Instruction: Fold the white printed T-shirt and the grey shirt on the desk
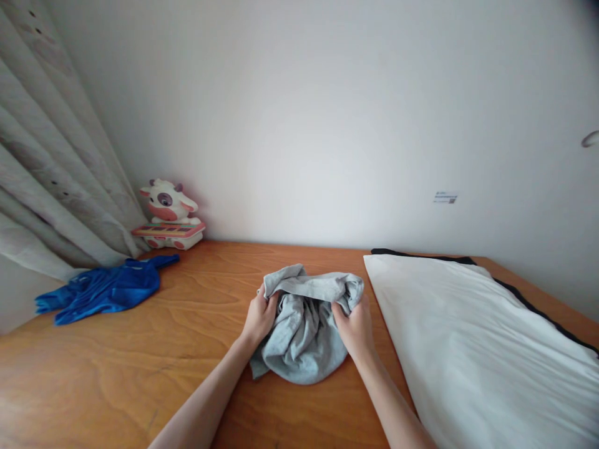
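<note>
A crumpled grey cloth garment [304, 346] is bunched up in the middle of the wooden table, its exact kind not clear from the folds. My left hand [261, 315] grips its upper left edge, thumb on the near side. On the other side, my right hand [356, 324] is closed on the upper right edge. Between the two hands a band of lighter grey fabric is stretched across, and the rest hangs below in loose folds down to the wood. The fingers behind the fabric are partly hidden.
A wooden table [196, 349] stands against a white wall. Crumpled blue clothing [110, 290] lies at the left, near a curtain [51, 156]. Behind it sits a cow-shaped toy keyboard [169, 215]. White cloth [472, 337] with black fabric along its far edge covers the right side.
</note>
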{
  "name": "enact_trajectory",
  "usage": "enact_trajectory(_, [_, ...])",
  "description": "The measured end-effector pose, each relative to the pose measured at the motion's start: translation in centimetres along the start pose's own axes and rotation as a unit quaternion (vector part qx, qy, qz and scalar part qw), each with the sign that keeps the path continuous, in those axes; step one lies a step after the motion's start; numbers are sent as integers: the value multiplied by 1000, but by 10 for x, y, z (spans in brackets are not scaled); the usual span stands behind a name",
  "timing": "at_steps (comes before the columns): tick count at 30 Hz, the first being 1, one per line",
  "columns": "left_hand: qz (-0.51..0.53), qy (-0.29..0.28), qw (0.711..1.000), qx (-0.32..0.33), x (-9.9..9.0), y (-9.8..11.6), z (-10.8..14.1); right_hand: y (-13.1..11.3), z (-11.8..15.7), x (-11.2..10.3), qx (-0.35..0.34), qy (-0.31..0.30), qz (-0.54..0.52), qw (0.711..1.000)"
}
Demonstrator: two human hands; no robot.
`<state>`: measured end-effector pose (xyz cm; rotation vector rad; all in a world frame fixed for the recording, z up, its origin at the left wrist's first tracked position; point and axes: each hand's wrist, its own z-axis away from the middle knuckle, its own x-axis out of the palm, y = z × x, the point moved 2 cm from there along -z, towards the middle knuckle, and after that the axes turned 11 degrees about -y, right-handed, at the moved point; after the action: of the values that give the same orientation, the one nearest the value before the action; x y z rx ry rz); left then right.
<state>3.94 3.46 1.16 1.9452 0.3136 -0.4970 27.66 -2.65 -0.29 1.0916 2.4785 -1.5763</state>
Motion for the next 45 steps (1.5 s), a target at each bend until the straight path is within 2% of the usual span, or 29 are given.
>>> enact_trajectory(3, [-30,-63,998,-9,2,-3,-2,-2,5,1,-49,38,121,991])
enact_trajectory(5, [-56,-85,995,-5,2,-2,-2,-10,7,0,-97,36,168,980])
enact_trajectory(9, [-86,-96,992,5,3,2,2,-26,11,5,-169,-63,211,961])
enact_trajectory(11, [-90,-93,991,32,3,3,4,-30,14,10,-170,-117,232,951])
enact_trajectory(13, [-110,-91,987,67,4,5,6,-31,17,14,-152,-143,249,946])
enact_trajectory(17, [-176,-96,967,159,6,12,13,-32,17,12,-114,-125,274,947])
enact_trajectory(20, [-207,-98,946,229,6,19,18,-34,14,7,-122,-109,294,942])
enact_trajectory(24, [-240,-90,933,252,0,23,17,-33,5,-6,-134,-58,286,947])
enact_trajectory(27, [-248,-63,939,231,-7,19,12,-32,0,-18,-129,0,275,953])
enact_trajectory(29, [-240,-31,947,212,-13,15,9,-35,-1,-22,-152,9,263,953])
enact_trajectory(33, [-202,61,959,191,-25,9,4,-48,5,-23,-236,-18,209,949])
enact_trajectory(37, [-160,157,957,182,-34,6,3,-64,13,-19,-304,-55,188,932])
enact_trajectory(40, [-146,197,953,181,-35,4,4,-67,15,-14,-327,-79,195,921])
enact_trajectory(42, [-141,170,962,162,-30,4,4,-63,15,-10,-319,-96,194,923])
enact_trajectory(45, [-168,24,973,156,-17,9,6,-51,12,-3,-274,-123,180,937])
